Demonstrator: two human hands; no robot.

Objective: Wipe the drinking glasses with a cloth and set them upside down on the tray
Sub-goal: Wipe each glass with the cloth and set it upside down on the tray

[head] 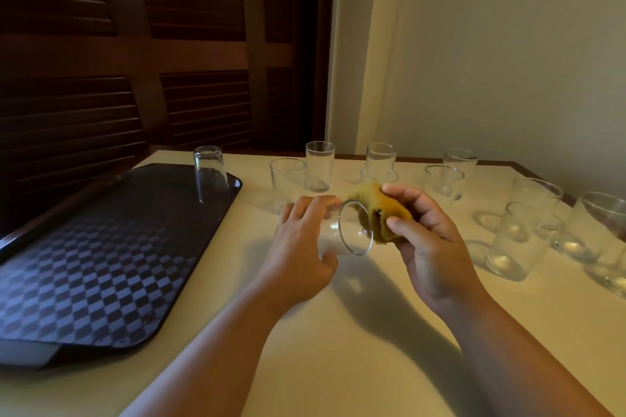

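My left hand (298, 247) grips a clear drinking glass (349, 230) held on its side above the table, its mouth facing right. My right hand (430, 240) holds a bunched yellow-brown cloth (376, 210) right at the glass's rim. A dark checkered tray (101, 264) lies on the left of the table. One glass (210, 173) stands upside down at the tray's far right corner. Several upright glasses, such as one (320, 164) at the back, stand across the table behind and to the right of my hands.
The cream table (338, 349) runs up to a pale wall on the right and dark louvred wooden panels (169, 44) behind the tray. More upright glasses (521, 240) crowd the right side near the table's edge.
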